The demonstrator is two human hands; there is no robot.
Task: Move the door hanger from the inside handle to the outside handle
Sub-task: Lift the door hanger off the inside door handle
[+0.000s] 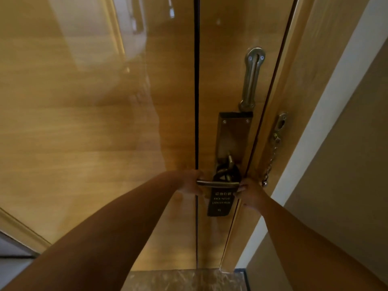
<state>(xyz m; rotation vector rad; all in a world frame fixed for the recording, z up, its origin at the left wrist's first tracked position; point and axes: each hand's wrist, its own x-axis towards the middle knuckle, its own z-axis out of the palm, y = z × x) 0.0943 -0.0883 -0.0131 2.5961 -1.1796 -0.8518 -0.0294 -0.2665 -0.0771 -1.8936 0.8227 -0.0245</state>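
Observation:
A dark door hanger [220, 201] with pale "DO NOT DISTURB" lettering hangs from the metal lever handle [217, 183] of the closed wooden door [105, 133]. Its looped top sits around the handle's base at the lock plate [232, 135]. My left hand [190, 183] is at the free left end of the lever, fingers curled by it. My right hand [249, 195] touches the hanger's right edge near the handle base, fingers pinching at the card. Both forearms reach in from below.
A metal swing-bar guard [251, 79] is mounted above the lock plate. A security chain [273, 156] dangles from the door frame [294, 101] on the right. A pale wall [346, 143] lies beyond the frame, and a marble threshold [184, 280] is at the bottom.

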